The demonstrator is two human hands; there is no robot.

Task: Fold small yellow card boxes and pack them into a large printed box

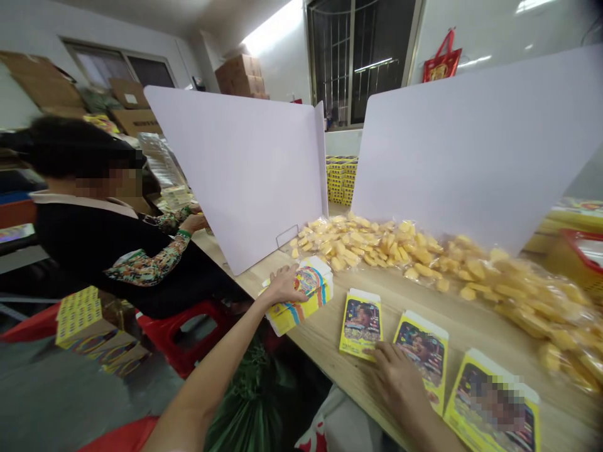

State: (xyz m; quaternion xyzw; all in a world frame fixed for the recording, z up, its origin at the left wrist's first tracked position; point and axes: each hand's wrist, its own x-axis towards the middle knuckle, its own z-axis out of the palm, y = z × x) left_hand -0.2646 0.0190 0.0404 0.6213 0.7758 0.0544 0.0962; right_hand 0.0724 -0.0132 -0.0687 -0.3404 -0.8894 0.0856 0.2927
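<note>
My left hand lies on a stack of flat yellow and white cartons at the table's near left corner, fingers curled over its top edge. My right hand rests flat, fingers apart, on the wooden table between two yellow picture boxes, touching the near corner of the left box and the edge of the middle box. A third yellow box lies further right. A long heap of small clear packets with yellow pieces runs along the back of the table.
Two white divider boards stand behind the heap. A person in a dark top with patterned sleeves works at the left on a red stool. Stacked yellow boxes sit beyond the gap. A red basket is at far right.
</note>
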